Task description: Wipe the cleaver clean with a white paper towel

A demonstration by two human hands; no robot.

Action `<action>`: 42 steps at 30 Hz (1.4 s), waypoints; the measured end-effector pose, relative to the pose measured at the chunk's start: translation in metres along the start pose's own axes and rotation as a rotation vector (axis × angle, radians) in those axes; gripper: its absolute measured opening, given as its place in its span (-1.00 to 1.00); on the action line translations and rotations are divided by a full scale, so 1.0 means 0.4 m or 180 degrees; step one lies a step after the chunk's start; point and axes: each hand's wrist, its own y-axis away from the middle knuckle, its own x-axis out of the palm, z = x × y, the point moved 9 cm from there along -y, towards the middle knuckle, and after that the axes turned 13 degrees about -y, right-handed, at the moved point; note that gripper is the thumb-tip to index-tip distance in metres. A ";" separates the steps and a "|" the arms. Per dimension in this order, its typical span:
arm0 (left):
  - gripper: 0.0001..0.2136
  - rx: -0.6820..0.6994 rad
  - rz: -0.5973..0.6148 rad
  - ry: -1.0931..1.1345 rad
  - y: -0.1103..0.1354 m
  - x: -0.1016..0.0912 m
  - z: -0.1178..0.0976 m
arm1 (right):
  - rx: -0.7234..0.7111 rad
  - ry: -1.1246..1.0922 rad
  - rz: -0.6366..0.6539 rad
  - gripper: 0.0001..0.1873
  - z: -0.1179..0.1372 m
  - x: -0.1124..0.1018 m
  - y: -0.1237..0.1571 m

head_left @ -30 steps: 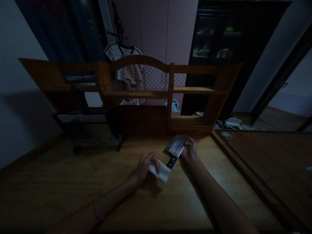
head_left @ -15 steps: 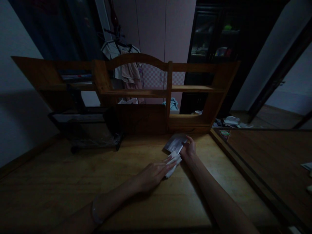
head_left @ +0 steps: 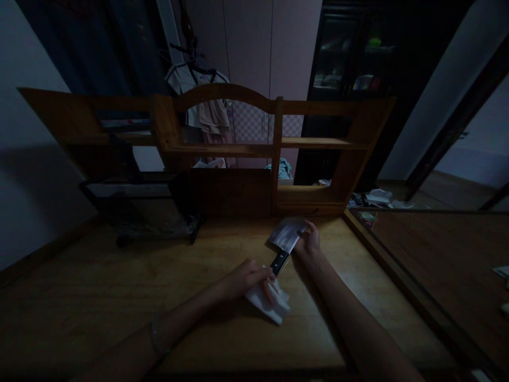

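Ample room separates cleaver (head_left: 288, 235) from black rack (head_left: 185, 199) — blade edge (head_left: 277, 232) seemingly leftward.

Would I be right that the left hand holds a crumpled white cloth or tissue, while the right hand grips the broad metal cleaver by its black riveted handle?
Not quite: the head view shows the right hand gripping the broad metal cleaver by its blade, not its black riveted handle. The rest stands.

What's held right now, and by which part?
Right hand: cleaver, by the right side of its blade in view. Left hand: white cloth, by its upper part, near the cleaver's handle.
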 end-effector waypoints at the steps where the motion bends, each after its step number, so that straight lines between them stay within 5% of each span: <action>1: -0.40 -0.0097 -0.0050 0.0142 0.000 -0.003 0.011 | 0.0005 -0.0003 -0.0010 -0.86 0.000 -0.001 -0.001; 9: -0.36 -0.0390 -0.0536 0.0932 -0.006 -0.028 0.070 | 0.0010 0.0000 -0.0039 -0.86 0.001 -0.002 -0.001; 14: -0.41 -0.0983 -0.2245 0.0807 0.048 -0.153 0.134 | -0.0007 0.0019 -0.0023 -0.84 0.000 -0.003 -0.003; 16: -0.44 -0.0939 -0.2636 0.0910 0.067 -0.180 0.129 | 0.0003 0.0019 -0.0008 -0.84 -0.001 -0.003 -0.003; 19: -0.46 -0.0569 -0.2171 0.0576 0.043 -0.159 0.074 | -0.0002 0.0001 0.0039 -0.85 -0.002 -0.001 -0.004; 26: -0.57 0.0287 -0.0210 -0.0633 -0.006 0.006 -0.027 | -0.0017 -0.0088 0.0013 -0.87 0.002 -0.004 -0.006; 32: -0.57 0.0618 0.0018 -0.0861 0.000 0.004 -0.025 | -0.0001 -0.0073 -0.0009 -0.87 0.001 -0.007 -0.008; 42: -0.41 0.0618 0.0186 0.0095 -0.004 -0.004 -0.015 | -0.0023 0.0028 -0.0024 -0.84 0.002 -0.008 -0.007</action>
